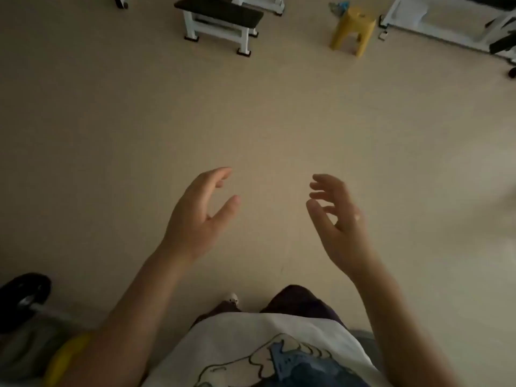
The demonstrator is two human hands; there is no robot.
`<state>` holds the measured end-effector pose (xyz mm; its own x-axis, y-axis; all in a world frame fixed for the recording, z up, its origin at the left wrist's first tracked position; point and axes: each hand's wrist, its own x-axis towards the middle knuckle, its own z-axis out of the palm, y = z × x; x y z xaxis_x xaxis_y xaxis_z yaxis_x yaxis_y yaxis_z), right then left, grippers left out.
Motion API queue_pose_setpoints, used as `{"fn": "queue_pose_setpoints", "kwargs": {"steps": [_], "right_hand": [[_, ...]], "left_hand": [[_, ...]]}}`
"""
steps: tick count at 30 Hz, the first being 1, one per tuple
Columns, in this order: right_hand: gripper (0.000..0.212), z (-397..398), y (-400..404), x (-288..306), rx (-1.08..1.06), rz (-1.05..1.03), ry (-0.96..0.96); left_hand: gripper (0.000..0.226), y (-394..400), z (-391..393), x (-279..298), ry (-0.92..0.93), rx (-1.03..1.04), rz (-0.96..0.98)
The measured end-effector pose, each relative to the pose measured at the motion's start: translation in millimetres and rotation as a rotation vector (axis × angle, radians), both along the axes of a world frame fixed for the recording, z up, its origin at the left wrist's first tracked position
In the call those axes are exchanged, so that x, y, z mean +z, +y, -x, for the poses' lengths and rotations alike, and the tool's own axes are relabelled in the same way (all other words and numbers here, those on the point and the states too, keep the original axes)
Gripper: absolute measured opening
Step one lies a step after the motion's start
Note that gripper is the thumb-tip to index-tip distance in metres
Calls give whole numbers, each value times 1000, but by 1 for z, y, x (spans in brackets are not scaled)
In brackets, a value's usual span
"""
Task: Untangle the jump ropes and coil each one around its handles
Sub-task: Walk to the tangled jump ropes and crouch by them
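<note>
Two bare hands hang over the floor (265,121), just beyond the person's white printed shirt (251,347). Nearest that shirt, the left hand (195,216) has its grip spread, fingers loosely curved and thumb apart, holding nothing; the right hand (337,216), level with it and well apart, is likewise spread and empty. No jump rope shows between them or on the floor past them. Much farther from the shirt stand a black-topped bench (220,16) on white legs and a yellow stool (353,29); the bluish tangle (339,7) just behind the stool may be the ropes, though it is too small to tell. By my judgement nothing is untangled or coiled yet. The next move calls for finding the ropes and taking hold of a handle.
</note>
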<state>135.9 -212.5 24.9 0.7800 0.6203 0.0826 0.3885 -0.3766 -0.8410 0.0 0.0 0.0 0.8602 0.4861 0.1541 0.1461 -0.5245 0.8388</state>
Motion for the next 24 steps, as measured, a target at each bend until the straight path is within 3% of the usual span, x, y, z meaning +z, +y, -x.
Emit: {"fn": "queue_pose_setpoints", "kwargs": {"steps": [5,10,16,24], "right_hand": [[33,-25,-20,-35,-82,99,138],[26,-101,-38,-69,-207,111,248],[24,-252,-34,-75,-286,76,304],[27,-461,10,-54,-219,89,252]], "left_hand": [[46,-11,-70,-20,126,-162,50],[42,-14,-186,-38,189,-335,20],[39,2,-342,-31,305,-402,5],[40,36,-504,-19,348,-304,67]]}}
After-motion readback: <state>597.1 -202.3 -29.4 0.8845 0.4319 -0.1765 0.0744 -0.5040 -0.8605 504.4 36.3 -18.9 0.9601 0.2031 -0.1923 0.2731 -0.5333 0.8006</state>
